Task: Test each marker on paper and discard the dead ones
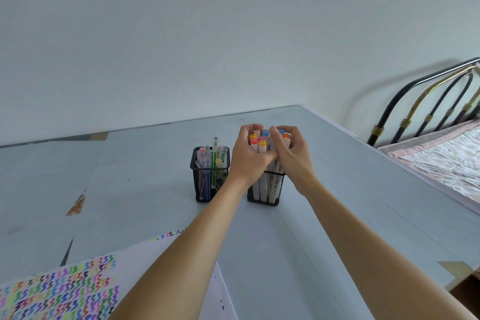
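Observation:
Two black mesh pen cups stand side by side on the grey table. The right cup [267, 189] holds a bundle of white markers [261, 141] with coloured caps. My left hand [246, 156] and my right hand [291, 153] wrap around this bundle from either side, fingers curled over the caps and thumbs meeting in front. The left cup [205, 184] holds several thinner pens and markers. A white paper sheet [78, 288] covered in coloured squiggles lies at the near left, under my left forearm.
The grey table [285, 241] has worn patches at the left and a corner at the far right. A bed with a metal headboard [428, 101] and a patterned cover stands to the right. A plain wall is behind.

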